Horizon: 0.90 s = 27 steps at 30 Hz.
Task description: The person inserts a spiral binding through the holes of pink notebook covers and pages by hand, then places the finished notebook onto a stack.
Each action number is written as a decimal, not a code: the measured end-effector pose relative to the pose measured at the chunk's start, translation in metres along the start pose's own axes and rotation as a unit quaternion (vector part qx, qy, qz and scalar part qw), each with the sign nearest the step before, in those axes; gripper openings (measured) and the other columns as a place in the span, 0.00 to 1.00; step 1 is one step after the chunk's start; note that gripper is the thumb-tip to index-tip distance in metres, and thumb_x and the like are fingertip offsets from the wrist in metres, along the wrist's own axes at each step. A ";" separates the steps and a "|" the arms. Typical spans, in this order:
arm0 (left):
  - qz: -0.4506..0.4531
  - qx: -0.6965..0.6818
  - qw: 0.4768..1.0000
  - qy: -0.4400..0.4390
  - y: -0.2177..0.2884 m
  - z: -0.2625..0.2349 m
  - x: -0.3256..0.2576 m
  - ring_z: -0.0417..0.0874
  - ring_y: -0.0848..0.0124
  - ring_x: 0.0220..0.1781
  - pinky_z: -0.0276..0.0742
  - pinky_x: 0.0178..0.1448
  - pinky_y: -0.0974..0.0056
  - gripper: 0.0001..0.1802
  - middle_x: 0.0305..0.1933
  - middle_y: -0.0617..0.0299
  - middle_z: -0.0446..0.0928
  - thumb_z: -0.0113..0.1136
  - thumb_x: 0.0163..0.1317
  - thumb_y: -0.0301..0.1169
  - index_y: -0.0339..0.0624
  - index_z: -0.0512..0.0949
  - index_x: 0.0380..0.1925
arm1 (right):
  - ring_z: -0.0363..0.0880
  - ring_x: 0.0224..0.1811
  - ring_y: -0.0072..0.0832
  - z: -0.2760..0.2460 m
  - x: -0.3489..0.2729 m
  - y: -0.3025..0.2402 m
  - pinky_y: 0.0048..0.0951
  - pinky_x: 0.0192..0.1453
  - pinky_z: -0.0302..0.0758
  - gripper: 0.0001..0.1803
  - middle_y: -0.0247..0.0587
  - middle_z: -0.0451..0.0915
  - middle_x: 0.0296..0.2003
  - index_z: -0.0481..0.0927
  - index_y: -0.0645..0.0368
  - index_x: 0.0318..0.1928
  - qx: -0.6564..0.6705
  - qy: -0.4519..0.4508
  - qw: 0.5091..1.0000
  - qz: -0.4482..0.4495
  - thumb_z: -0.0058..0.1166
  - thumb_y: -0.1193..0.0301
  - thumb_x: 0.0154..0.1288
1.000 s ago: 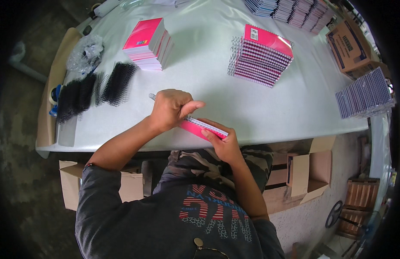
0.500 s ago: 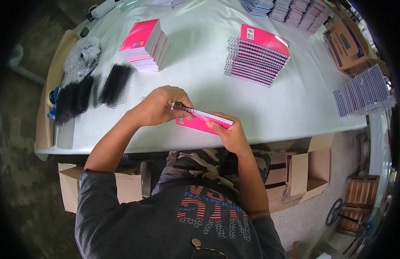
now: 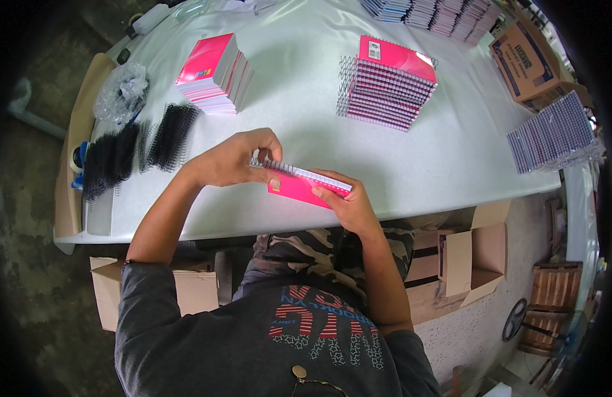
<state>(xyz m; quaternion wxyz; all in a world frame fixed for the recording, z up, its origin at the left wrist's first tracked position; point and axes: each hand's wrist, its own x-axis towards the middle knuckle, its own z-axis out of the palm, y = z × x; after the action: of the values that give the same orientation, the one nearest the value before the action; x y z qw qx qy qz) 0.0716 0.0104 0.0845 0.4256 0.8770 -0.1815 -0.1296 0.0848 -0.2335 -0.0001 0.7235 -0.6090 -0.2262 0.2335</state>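
Note:
A notebook with a bright pink cover [image 3: 294,190] is tilted up above the near edge of the table. My right hand [image 3: 347,204] grips its right end, thumb on the cover and fingers behind. A dark wire spiral coil [image 3: 274,165] runs along the left part of the notebook's punched top edge; small holes show farther right. At the left end my left hand [image 3: 243,159] pinches the coil and the cover's corner between thumb and fingers. Exactly where the fingertips touch the coil is partly hidden.
Pink-covered books without coils form a stack [image 3: 213,73] at far left. Spiral-bound notebooks are piled [image 3: 388,83] at far right. Loose black coils [image 3: 167,135] lie left, near a clear plastic bag [image 3: 122,91]. A cardboard box [image 3: 527,63] and wrapped notebooks [image 3: 550,132] occupy the right side.
The coil now shows farther along the notebook's top edge. My left thumb and fingers have shifted slightly left, while the right hand keeps its grip. The whole view has moved a little.

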 end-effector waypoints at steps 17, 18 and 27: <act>0.111 0.221 0.964 0.093 0.018 0.015 -0.003 0.75 0.64 0.40 0.64 0.47 0.61 0.09 0.32 0.62 0.75 0.67 0.50 0.29 0.45 0.79 0.33 | 0.76 0.40 0.19 0.009 -0.007 0.000 0.22 0.48 0.73 0.15 0.41 0.82 0.40 0.78 0.67 0.50 -0.054 0.038 0.998 -0.019 0.53 0.76 0.63; 0.110 0.256 0.957 0.077 0.023 0.017 -0.005 0.75 0.63 0.42 0.62 0.49 0.60 0.11 0.33 0.63 0.75 0.68 0.48 0.29 0.46 0.79 0.32 | 0.76 0.40 0.19 0.010 -0.009 0.000 0.22 0.47 0.73 0.15 0.42 0.82 0.40 0.78 0.66 0.50 -0.089 0.044 0.995 -0.031 0.53 0.75 0.63; 0.100 0.480 0.860 0.141 -0.033 0.107 -0.037 0.50 0.38 0.71 0.38 0.69 0.35 0.54 0.69 0.33 0.48 0.52 0.48 0.65 0.35 0.56 0.65 | 0.82 0.42 0.28 0.027 -0.022 0.008 0.26 0.46 0.75 0.16 0.48 0.82 0.42 0.78 0.62 0.51 -0.144 0.106 0.975 -0.132 0.52 0.77 0.62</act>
<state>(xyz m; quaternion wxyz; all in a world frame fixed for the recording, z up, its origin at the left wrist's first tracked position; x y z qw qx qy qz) 0.0043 -0.0298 -0.0041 -0.0163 0.9588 -0.2455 0.1419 0.0505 -0.2248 -0.0047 0.6722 -0.6932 -0.2579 0.0354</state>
